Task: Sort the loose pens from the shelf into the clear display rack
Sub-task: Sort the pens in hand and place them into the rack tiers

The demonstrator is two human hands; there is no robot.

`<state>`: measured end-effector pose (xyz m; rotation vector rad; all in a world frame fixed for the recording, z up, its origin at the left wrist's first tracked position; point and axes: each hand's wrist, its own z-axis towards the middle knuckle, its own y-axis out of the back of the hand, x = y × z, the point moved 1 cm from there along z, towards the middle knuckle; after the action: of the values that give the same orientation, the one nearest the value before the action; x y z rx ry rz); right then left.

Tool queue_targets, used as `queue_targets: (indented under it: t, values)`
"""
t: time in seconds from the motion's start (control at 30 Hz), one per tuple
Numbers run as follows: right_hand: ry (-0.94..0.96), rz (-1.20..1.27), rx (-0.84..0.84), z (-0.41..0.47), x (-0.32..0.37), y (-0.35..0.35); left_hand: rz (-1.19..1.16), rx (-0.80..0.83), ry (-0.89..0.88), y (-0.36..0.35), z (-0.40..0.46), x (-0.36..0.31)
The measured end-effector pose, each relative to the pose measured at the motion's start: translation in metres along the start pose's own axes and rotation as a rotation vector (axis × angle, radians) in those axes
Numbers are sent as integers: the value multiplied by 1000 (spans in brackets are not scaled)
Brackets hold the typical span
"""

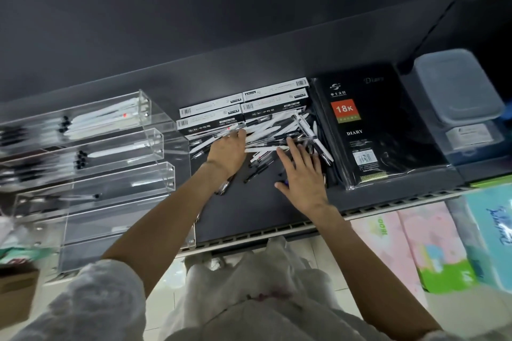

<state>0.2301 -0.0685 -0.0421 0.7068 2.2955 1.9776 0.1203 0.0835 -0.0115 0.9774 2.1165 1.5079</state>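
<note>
From my remote seat I see both bare hands reaching onto the dark grey shelf board [249, 216]. The left hand [225, 153] lies over the left part of the heap of loose white and black pens [277, 130]; its fingers bend down into the pens, but I cannot tell if they grip one or only touch them. The right hand [303, 174] is spread wide, fingers straight and apart, with the fingertips resting on the pens at the near right side of the heap. It holds nothing that I can see.

The heap sits on the shelf between the clear acrylic stepped display rack [116, 152] at the left and the black wrapped diary with an orange 18K label [368, 130] at the right. A few dark pens lie apart from the heap, nearer to the shelf edge, below the left wrist. Behind the heap stand black and white flat pen boxes [243, 108], some pens leaning on them.

The rack has several tiers. The 2 upper tiers already hold white pens with black ends, lying along the trays; a lower tier holds 1 thin pen.

At the far right is a translucent grey plastic lidded box [457, 86]. Pastel printed packages [432, 243] are below the shelf.
</note>
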Motion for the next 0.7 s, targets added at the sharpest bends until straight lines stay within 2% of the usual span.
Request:
queue_targets:
  t: [0.17, 0.27, 0.37, 0.43, 0.57, 0.63, 0.7]
  values:
    - [2, 8, -11, 3, 2, 0, -24, 145, -63, 14, -3, -6]
    - [-6, 50, -25, 3, 0, 1, -4, 171, -91, 29, -9, -2]
    - [-23, 101, -37, 4, -4, 1, -113, 235, -82, 41, -22, 16]
    - [-27, 132, -50, 4, -5, 1, -388, 315, -38, 42, -32, 32]
    - [-22, 146, -85, 6, -3, 1, -1107, 408, 118, 41, -53, 50]
    - [-10, 189, -179, 6, 2, 7, -1436, 423, 156, 41, -64, 49]
    - [-48, 374, -279, 5, 10, 17, -1694, 427, 154, 38, -73, 44]
